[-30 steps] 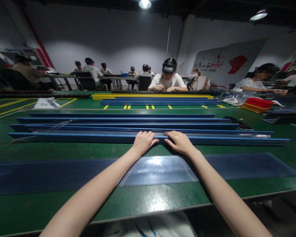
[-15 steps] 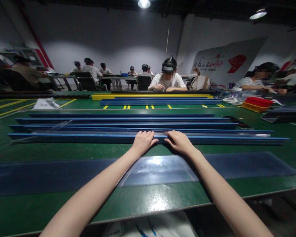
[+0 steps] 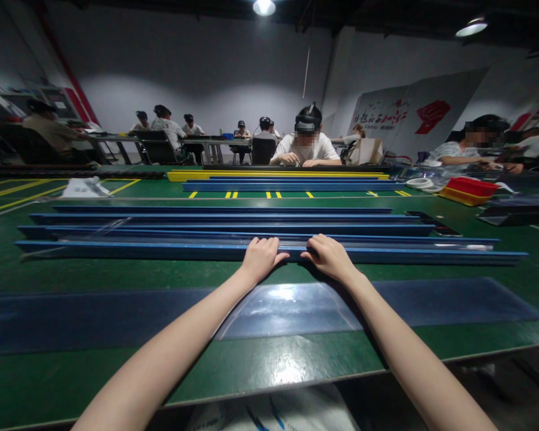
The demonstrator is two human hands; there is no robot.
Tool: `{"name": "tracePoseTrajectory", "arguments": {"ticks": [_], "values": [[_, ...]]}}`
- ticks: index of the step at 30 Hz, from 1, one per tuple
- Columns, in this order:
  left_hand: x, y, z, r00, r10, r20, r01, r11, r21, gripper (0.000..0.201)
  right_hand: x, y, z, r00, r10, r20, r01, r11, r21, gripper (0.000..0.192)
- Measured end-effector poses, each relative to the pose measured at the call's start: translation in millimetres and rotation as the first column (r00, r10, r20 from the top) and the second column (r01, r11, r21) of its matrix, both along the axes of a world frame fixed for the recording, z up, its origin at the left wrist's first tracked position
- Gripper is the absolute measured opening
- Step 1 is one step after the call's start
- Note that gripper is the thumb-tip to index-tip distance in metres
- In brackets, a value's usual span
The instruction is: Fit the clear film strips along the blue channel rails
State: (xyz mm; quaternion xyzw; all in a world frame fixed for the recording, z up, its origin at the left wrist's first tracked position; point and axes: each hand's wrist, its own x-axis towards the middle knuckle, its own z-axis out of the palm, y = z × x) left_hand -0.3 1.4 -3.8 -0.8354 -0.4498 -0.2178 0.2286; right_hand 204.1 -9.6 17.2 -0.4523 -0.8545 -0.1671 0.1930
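A long blue channel strip lies across the green table, the nearest of several alike. My left hand grips its near wall close to the middle, fingers bent over the top edge and thumb along the front face. A short way to the right, my right hand holds the same wall, its fingers curled over the edge into the channel. The fingertips of both hands are partly hidden behind the wall. Between my forearms and beyond them lies a flat clear plastic sheet, close to the table's front edge.
More blue channel strips lie just behind, with a dark phone-like slab by their right ends. Farther back are yellow strips, a red and yellow bin and a white crumpled sheet. A co-worker sits opposite.
My right hand's fingers have curled further over the strip's edge, and the hand has shifted very slightly right. My left hand stays in nearly the same place. The strips have not visibly moved.
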Motion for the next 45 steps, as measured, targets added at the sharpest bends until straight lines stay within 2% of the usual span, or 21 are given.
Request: {"name": "tracePoseTrajectory", "arguments": {"ticks": [10, 28, 45], "values": [[-0.2, -1.3, 1.3, 1.0, 0.009, -0.001, -0.009, 1.0, -0.015, 0.036, -0.2, 0.1, 0.2, 1.0, -0.013, -0.009, 0.013, 1.0, -0.003, 0.032], [-1.9, -1.1, 0.7, 0.999, -0.05, -0.005, 0.05, 0.999, -0.02, 0.033, 1.1, -1.5, -0.4, 0.997, -0.066, 0.041, 0.064, 0.997, 0.035, 0.034], [-1.8, -1.1, 0.4, 0.998, -0.058, 0.009, 0.058, 0.998, -0.029, 0.033, 0.8, -3.5, -1.8, 0.996, -0.075, 0.045, 0.076, 0.997, -0.017, 0.03]]}}
